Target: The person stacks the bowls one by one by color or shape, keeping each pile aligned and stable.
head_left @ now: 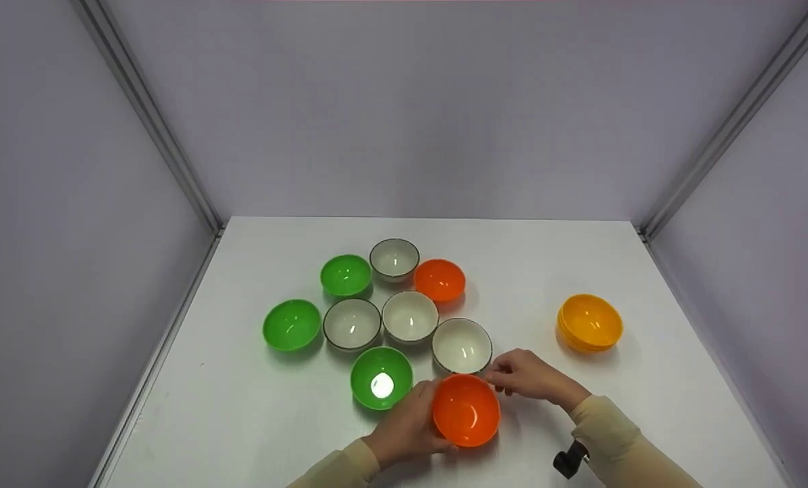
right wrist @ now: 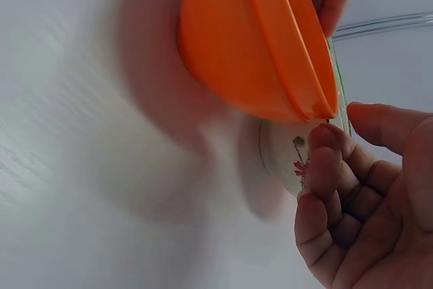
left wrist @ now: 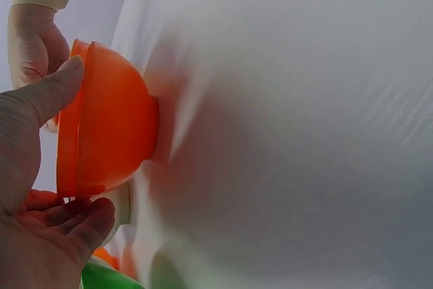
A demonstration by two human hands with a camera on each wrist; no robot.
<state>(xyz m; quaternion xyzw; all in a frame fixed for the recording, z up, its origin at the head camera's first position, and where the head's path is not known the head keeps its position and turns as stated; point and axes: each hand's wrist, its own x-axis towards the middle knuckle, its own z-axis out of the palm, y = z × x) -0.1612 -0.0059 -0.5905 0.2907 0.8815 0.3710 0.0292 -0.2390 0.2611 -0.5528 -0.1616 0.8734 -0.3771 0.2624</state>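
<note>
Green bowl [head_left: 380, 371] just beside left grip [head_left: 407, 423]. Left grip clasps the near orange bowl [head_left: 466, 410] by its left side, over the desk [head_left: 207, 413]. Right grip [head_left: 527, 376]: fingers curled at that bowl's right rim; cannot tell whether pinching. Stacked yellow bowls [head_left: 590, 322] apart, far right.

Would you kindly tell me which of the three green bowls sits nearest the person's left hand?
The front green bowl, just beside the left hand; the other two green bowls sit farther back and farther left.
</note>
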